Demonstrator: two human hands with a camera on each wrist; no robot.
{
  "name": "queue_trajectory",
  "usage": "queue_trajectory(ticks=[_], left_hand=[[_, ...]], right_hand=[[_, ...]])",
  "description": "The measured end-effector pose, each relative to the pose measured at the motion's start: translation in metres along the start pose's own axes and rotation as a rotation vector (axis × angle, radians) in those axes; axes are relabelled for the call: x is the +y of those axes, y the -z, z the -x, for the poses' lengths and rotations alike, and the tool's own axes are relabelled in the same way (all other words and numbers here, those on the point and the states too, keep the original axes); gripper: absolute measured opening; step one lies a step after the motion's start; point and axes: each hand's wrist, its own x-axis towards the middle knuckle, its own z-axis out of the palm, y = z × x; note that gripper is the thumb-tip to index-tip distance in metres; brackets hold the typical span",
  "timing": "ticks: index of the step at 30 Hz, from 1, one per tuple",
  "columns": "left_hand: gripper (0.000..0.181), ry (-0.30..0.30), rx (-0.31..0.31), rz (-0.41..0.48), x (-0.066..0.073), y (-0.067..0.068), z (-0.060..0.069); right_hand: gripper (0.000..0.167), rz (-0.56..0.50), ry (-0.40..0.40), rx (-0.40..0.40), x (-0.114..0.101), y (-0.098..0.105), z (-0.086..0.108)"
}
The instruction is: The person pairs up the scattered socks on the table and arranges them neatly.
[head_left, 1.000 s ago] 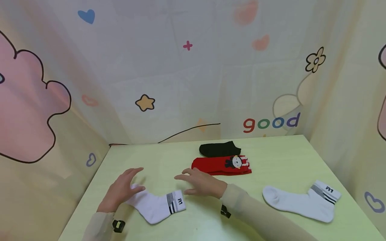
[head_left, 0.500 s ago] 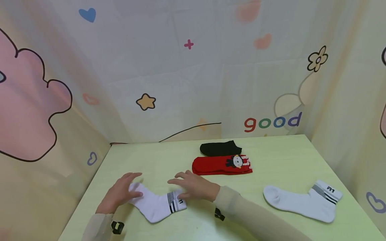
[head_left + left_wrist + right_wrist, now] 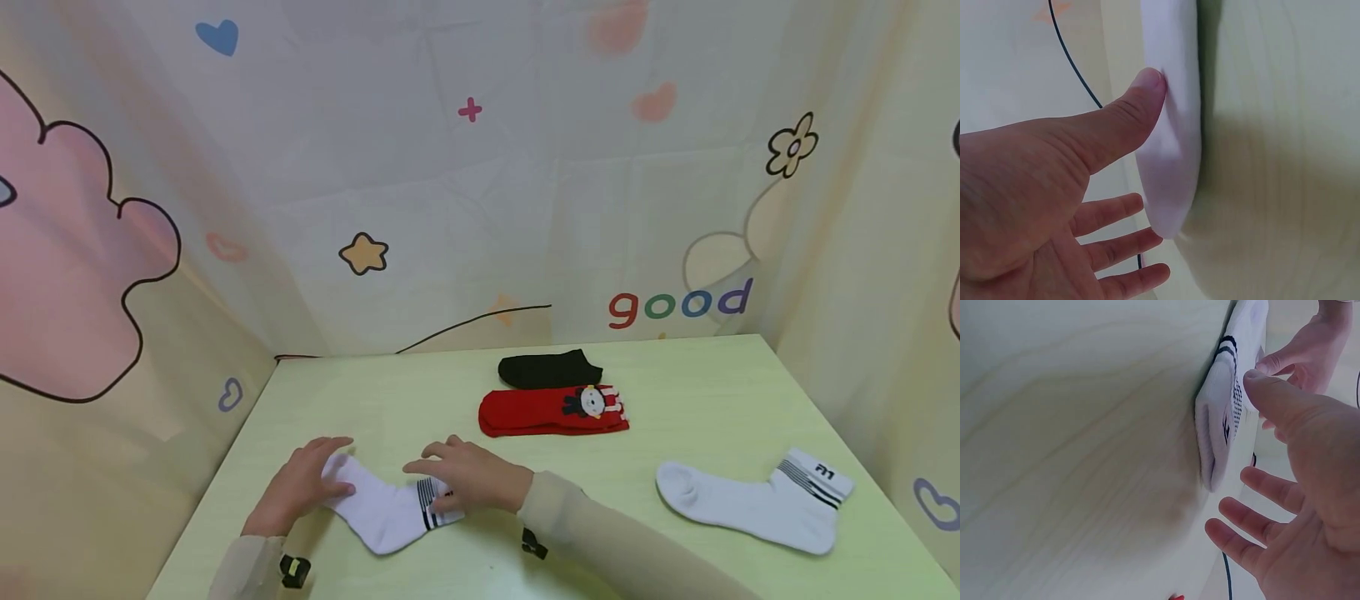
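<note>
A white sock [image 3: 382, 515] with black stripes at its cuff lies on the table, left of centre in the head view. The left hand [image 3: 294, 487] is at the toe end, its thumb [image 3: 1147, 81] against the sock [image 3: 1175, 144] in the left wrist view and its other fingers spread. Over the striped cuff hovers the right hand [image 3: 476, 477], fingers spread and slightly bent. In the right wrist view, a gap shows between most fingers of the right hand [image 3: 1310, 469] and the cuff [image 3: 1213, 425]; whether its thumb touches is unclear.
A second white sock [image 3: 750, 508] lies at the right of the table [image 3: 675, 575]. Behind the hands, a red sock [image 3: 532, 412] with a cartoon figure lies just in front of a black sock [image 3: 547, 369]. A printed curtain [image 3: 450, 183] hangs behind the table.
The right hand has moved left and slightly down, from beyond the cuff to over it. The left hand has lowered slightly at the toe end. The socks have not visibly moved.
</note>
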Motion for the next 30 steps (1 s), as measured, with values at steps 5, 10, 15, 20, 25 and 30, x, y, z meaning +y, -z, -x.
queue_trajectory(ticks=[5, 10, 15, 20, 25, 30], left_hand=[[0.067, 0.016, -0.012, 0.024, -0.001, -0.001, 0.001], [0.063, 0.013, -0.008, 0.052, -0.001, -0.003, 0.001], [0.056, -0.022, 0.006, 0.076, -0.001, -0.004, 0.002], [0.05, -0.045, 0.012, 0.05, 0.003, -0.005, 0.002], [0.047, -0.038, 0.008, 0.02, 0.007, -0.006, 0.002], [0.046, -0.01, -0.006, -0.002, 0.012, -0.008, 0.002]], right_hand=[[0.062, 0.029, 0.024, 0.014, -0.005, -0.002, -0.001], [0.061, 0.067, 0.041, 0.028, -0.009, -0.005, -0.001], [0.057, 0.073, 0.055, 0.017, -0.012, -0.008, -0.001], [0.048, 0.046, 0.065, 0.002, -0.014, -0.007, 0.0], [0.045, 0.064, 0.075, 0.005, -0.015, -0.008, 0.001], [0.045, 0.093, 0.073, 0.024, -0.016, -0.009, 0.002]])
